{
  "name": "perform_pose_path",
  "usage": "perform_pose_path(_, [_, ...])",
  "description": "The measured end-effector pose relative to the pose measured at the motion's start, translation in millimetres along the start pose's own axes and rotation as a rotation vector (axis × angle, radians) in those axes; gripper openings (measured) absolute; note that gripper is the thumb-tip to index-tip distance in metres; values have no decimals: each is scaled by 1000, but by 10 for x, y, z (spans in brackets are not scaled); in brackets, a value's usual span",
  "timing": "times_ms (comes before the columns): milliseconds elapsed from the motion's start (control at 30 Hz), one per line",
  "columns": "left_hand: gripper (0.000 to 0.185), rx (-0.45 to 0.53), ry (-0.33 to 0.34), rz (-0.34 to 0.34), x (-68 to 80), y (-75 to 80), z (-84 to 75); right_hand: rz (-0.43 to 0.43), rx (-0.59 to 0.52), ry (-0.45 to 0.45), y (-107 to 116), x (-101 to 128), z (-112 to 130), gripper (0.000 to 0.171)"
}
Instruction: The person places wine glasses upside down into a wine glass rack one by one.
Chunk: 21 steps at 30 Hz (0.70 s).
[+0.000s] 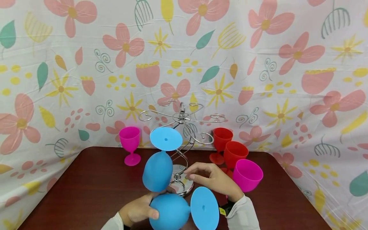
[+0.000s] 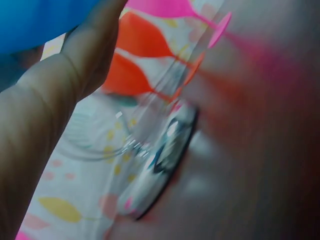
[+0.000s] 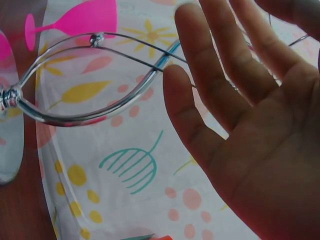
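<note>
My left hand (image 1: pixel 138 209) grips the bowl of a blue plastic goblet (image 1: pixel 169 212), thumb across its side; the goblet lies sideways, its round foot to the right. Just above hangs a second blue goblet (image 1: pixel 158 171), upside down and tilted, its foot overlapping a front arm of the silver wire rack (image 1: pixel 182 118). Beside the rack's stem, my right hand (image 1: pixel 212 179) has relaxed, loosely bent fingers. The right wrist view shows that palm (image 3: pixel 265 145) bare, fingers spread in front of the rack's wires. In the left wrist view, blue plastic (image 2: pixel 40 22) shows beyond the hand.
A pink goblet (image 1: pixel 130 139) stands at the back left of the dark wooden table (image 1: pixel 86 185). Right of the rack are two red goblets (image 1: pixel 222 139) and another pink goblet (image 1: pixel 248 175), partly behind my right forearm. A flower-printed cloth (image 1: pixel 184 57) hangs behind the table.
</note>
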<state>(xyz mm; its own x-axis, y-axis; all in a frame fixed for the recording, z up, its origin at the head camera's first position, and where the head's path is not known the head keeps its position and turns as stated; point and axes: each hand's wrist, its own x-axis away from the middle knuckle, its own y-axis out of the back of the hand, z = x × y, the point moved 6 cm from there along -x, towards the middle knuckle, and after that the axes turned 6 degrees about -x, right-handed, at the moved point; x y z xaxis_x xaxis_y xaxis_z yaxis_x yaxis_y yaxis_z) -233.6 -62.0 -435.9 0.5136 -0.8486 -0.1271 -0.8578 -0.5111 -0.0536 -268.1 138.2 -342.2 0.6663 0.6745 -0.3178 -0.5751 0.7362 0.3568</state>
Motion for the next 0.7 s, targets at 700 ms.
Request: perform_pose_path(700, [99, 204, -39, -189, -162, -99, 180, 132, -150, 247, -174, -9, 277, 45])
